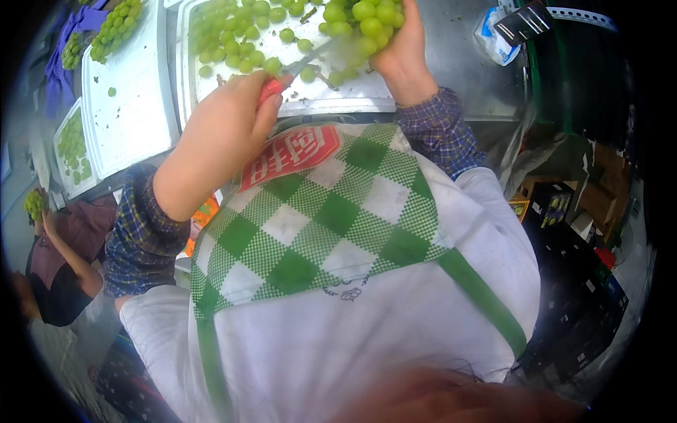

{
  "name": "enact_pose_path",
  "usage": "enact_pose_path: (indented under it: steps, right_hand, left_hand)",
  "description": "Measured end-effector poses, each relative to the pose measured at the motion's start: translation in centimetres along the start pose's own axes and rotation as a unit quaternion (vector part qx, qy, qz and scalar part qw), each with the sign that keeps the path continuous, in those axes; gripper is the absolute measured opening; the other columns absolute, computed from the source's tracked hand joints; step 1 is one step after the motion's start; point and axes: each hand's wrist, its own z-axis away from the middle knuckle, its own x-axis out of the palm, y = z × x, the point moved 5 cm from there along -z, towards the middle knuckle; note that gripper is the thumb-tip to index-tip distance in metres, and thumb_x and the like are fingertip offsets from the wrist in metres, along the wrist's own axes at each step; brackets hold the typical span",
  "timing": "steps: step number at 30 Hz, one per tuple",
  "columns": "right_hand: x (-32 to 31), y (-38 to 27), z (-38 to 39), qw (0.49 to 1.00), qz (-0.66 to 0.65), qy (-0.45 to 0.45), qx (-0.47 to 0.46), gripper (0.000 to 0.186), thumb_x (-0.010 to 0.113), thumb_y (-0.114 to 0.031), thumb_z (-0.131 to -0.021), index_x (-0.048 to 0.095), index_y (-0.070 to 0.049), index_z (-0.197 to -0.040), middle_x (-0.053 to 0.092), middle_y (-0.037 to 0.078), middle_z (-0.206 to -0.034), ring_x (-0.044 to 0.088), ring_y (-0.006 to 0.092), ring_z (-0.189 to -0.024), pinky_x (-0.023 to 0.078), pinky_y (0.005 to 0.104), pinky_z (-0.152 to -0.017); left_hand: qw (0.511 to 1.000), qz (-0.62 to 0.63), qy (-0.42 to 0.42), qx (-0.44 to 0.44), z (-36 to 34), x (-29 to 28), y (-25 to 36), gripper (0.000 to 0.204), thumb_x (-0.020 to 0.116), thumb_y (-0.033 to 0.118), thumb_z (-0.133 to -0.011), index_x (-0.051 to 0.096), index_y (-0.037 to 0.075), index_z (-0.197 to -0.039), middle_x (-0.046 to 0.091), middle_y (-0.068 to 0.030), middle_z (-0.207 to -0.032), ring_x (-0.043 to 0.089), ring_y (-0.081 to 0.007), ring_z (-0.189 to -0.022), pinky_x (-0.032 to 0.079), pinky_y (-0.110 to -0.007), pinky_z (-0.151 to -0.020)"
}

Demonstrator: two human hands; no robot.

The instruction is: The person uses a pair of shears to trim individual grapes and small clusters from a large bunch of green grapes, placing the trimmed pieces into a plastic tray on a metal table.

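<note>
My left hand [226, 127] is closed around a red-handled tool [273, 88]. A thin metal blade reaches from it up and right toward the grapes; whether it is a knife or snips I cannot tell. In my right hand [407, 60] is a bunch of green grapes [368, 22], gripped from its right side, my fingers partly hidden behind it. The bunch is over the right part of a white tray [282, 106]. Many loose green grapes [236, 46] lie in that tray, along with bits of stem, and the tool's tip is blurred near the bunch.
Left of my tray stands another white tray [127, 106], with a bunch of grapes [116, 32] at its far end and a purple cloth [63, 63] beyond. A smaller tray of grapes [72, 144] is beside a co-worker's hand [49, 224]. At right lies a blue-white packet [493, 39].
</note>
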Motion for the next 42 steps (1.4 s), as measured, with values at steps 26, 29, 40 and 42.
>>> enact_pose_path:
  steps: [26, 29, 40, 42]
  right_hand:
    - [1.3, -1.5, 1.6, 0.996, 0.01, 0.01, -0.092, 0.043, 0.038, -0.042, -0.104, 0.056, -0.011, -0.128, 0.063, 0.007, -0.124, 0.06, 0.0233, -0.114, 0.047, 0.0385, -0.1]
    - [1.4, -1.6, 1.8, 0.995, 0.009, 0.009, -0.095, 0.044, 0.038, -0.042, -0.104, 0.056, -0.011, -0.13, 0.062, 0.007, -0.126, 0.059, 0.0239, -0.115, 0.047, 0.0392, -0.101]
    - [-0.2, -1.7, 1.3, 0.997, 0.016, 0.037, -0.071, 0.044, 0.04, -0.044, -0.103, 0.057, -0.012, -0.128, 0.063, 0.006, -0.124, 0.06, 0.0224, -0.115, 0.047, 0.0388, -0.102]
    - [-0.9, -2.8, 1.1, 0.997, 0.019, 0.037, -0.065, 0.045, 0.041, -0.045, -0.102, 0.057, -0.012, -0.128, 0.063, 0.006, -0.124, 0.06, 0.0223, -0.114, 0.047, 0.039, -0.102]
  left_hand:
    - [0.975, -0.093, 0.178, 0.1, 0.0, 0.9, 3.3, 0.019, 0.064, 0.017, -0.088, 0.055, 0.001, -0.095, 0.057, -0.0165, -0.082, 0.058, -0.0355, -0.073, 0.048, -0.044, -0.065]
    - [0.975, -0.088, 0.177, 0.099, -0.1, 1.2, 3.2, 0.02, 0.064, 0.017, -0.088, 0.055, 0.001, -0.096, 0.057, -0.0172, -0.083, 0.059, -0.036, -0.073, 0.049, -0.044, -0.065]
    - [0.998, 0.005, 0.06, 0.004, 0.7, 1.3, 1.7, 0.031, 0.06, 0.021, -0.094, 0.06, 0.0, -0.116, 0.066, -0.0219, -0.097, 0.064, -0.0395, -0.087, 0.051, -0.044, -0.078]
    - [0.998, 0.031, 0.059, -0.004, 0.7, 1.4, 1.4, 0.031, 0.06, 0.021, -0.094, 0.061, 0.0, -0.116, 0.066, -0.022, -0.096, 0.064, -0.0394, -0.085, 0.051, -0.043, -0.076]
